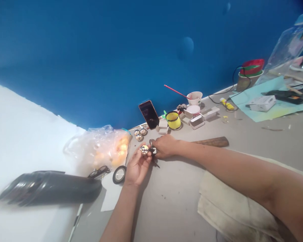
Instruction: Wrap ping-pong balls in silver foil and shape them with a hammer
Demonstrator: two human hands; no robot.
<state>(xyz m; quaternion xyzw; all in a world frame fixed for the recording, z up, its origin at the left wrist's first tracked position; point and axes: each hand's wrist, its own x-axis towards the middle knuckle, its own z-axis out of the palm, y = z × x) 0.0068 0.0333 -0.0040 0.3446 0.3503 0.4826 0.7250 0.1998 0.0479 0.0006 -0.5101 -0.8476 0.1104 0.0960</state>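
Observation:
My left hand point(138, 165) holds a shiny gold-and-silver ball point(143, 150) between its fingers, palm turned up. Right beside it, my right hand point(164, 146) is closed round a dark metal tool point(152, 143) whose end meets the ball's right side. What the right fingers wrap round is mostly hidden. A wooden handle point(213, 142) lies behind my right forearm; whether it belongs to the tool I cannot tell. Several similar shiny balls point(139, 137) sit on the table just beyond my left hand.
A phone point(149, 115) leans on the blue wall beside a yellow cup point(173, 120), small white boxes point(197, 122) and a paper cup point(195, 98). At left are a plastic bag point(98, 144), tape roll point(119, 174) and dark roll point(53, 188); cloth point(224, 201) lies at right.

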